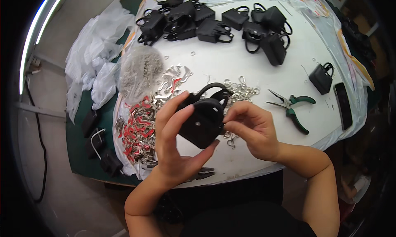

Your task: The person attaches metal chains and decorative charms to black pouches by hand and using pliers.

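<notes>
Left hand (175,152): fingers gripping small black bag (200,131), held over tabletop (301,51) | right hand (260,133): fingers pinched at bag's 3 o'clock edge, contents can't tell | green-handled pliers (288,103) 3 o'clock of bag | red-and-silver metal pieces (140,131) 9 o'clock

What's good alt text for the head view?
A person's left hand holds a small black bag over a white table while the right hand touches its right edge. Around lie red and silver pieces, green-handled pliers, a phone and other bags.
</notes>
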A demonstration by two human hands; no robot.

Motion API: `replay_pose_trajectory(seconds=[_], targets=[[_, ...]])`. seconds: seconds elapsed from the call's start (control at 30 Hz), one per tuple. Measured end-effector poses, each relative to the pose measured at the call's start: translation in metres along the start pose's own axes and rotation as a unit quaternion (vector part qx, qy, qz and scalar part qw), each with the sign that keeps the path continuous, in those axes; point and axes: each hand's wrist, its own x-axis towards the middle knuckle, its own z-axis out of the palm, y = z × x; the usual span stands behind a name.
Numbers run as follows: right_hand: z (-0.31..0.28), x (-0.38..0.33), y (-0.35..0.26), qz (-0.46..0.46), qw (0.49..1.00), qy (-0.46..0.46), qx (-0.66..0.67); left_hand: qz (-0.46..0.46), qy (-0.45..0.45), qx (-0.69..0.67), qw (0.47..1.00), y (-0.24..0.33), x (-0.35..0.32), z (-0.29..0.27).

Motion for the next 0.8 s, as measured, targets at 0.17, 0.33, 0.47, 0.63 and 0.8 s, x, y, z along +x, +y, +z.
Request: replay_pose_trajectory(seconds=[0.17,0.33,0.47,0.63,0.8], targets=[[0.001,0.014,0.012,-0.107,0.977,-0.072,-0.169,-0.158,0.066,-0.099,0.98,-0.008,-0.028,-0.004],[-0.01,0.009,0.011,-0.252,0.9,-0.065,-0.349,-0.217,0.035,-0.158,0.963,-0.025,-0.057,-0.022],[-0.009,-0.002,0.017,-0.188,0.942,-0.069,-0.268,-0.264,-0.042,-0.089,0.96,-0.006,-0.095,-0.033],[0.003,0.013,0.015,-0.274,0.936,-0.07,-0.209,-0.146,-0.226,0.116,0.956,0.04,-0.1,-0.054],[-0.007,0.013,-0.005,-0.299,0.916,-0.101,-0.247,-0.158,-0.214,0.188,0.946,0.022,-0.141,-0.057]])
